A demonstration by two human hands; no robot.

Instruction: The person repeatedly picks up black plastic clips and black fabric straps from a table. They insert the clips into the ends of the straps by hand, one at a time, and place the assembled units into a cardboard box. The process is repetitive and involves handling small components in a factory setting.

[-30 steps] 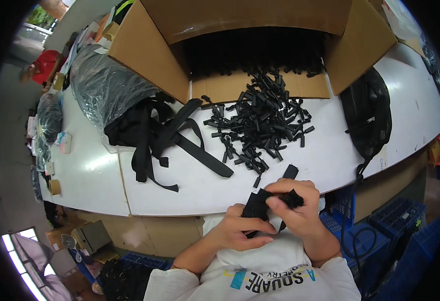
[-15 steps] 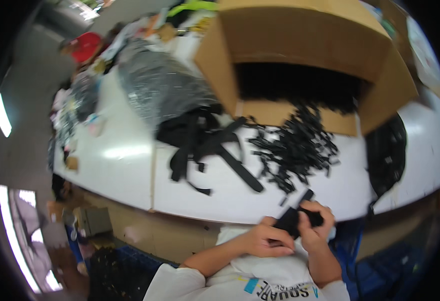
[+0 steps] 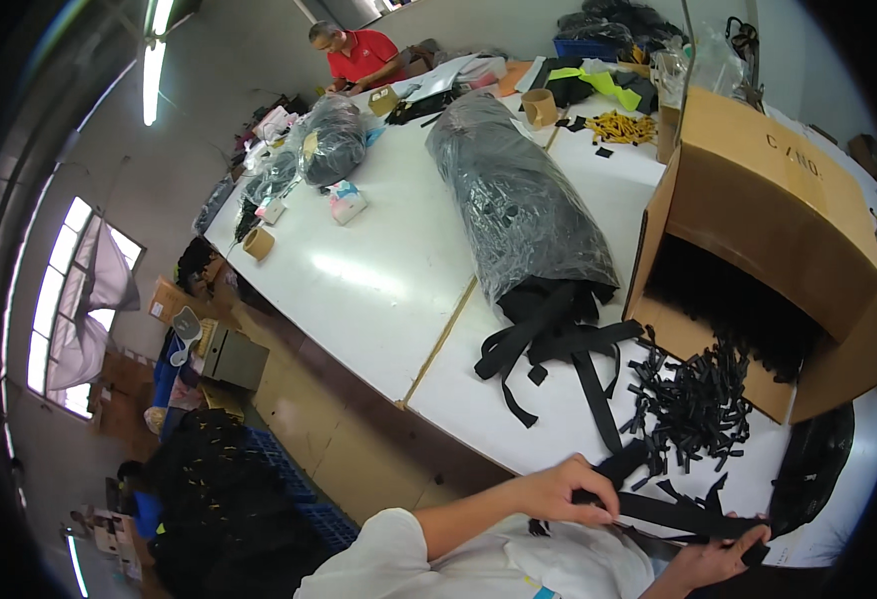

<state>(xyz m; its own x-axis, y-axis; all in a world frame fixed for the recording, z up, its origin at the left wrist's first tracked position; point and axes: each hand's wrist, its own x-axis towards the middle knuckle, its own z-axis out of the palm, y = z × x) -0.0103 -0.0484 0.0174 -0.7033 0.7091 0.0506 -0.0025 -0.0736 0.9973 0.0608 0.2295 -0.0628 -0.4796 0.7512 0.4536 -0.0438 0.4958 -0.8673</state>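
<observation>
A wide black strap point(image 3: 678, 513) stretches between my two hands over the table's near edge. My left hand point(image 3: 570, 489) pinches its left end, with another piece of black webbing point(image 3: 622, 463) just beyond the fingers. At the strap's other end, my right hand point(image 3: 710, 561) is closed around it, partly hidden at the lower edge. A heap of small black pieces, too small to name, point(image 3: 693, 399) lies just past the strap. Several black straps point(image 3: 588, 384) spill from a clear plastic bag point(image 3: 523, 195) on the table.
An open cardboard carton point(image 3: 778, 190) full of black pieces stands at the right, a black bag point(image 3: 810, 469) beside it. Yellow pieces point(image 3: 620, 128), tape rolls point(image 3: 258, 244) and a wrapped bundle point(image 3: 333, 150) sit farther off. A person in red point(image 3: 363, 58) works across the table point(image 3: 378, 230).
The view has swung left, bringing the person in red into sight. My hands were close together on bunched black material; now they are apart with the strap drawn out between them.
</observation>
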